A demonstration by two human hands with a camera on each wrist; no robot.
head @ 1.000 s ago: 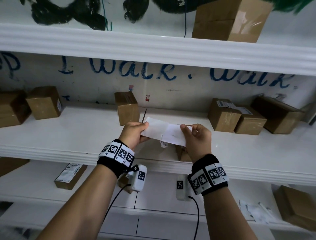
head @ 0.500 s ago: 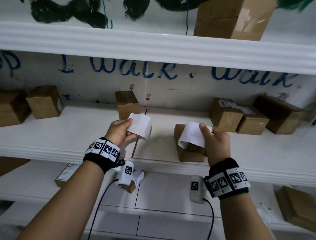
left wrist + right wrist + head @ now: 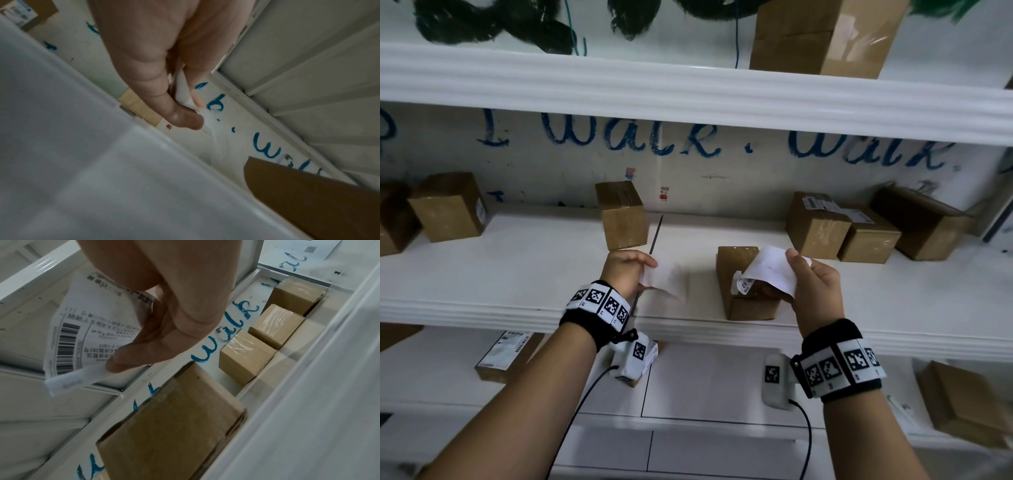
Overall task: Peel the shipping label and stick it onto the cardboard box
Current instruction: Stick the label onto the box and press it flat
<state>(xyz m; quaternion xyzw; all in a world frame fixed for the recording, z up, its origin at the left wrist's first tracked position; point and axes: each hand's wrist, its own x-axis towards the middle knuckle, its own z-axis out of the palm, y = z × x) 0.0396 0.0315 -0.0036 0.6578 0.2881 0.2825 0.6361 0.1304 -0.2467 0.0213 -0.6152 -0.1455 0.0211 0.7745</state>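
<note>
The right hand pinches a curled white shipping label just above a small cardboard box on the middle shelf. The left hand pinches a blurred white backing sheet, its edges hard to make out. The label's barcode faces the right wrist camera. Two paper pieces, one box beneath.

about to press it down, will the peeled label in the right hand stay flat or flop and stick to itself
Probably floppy: the shipping label already bends in the right hand, held along one side only. It looks paper-thin, so likely very light. Its free lower edge curls back above the cardboard box, so it may fold onto itself.
</note>
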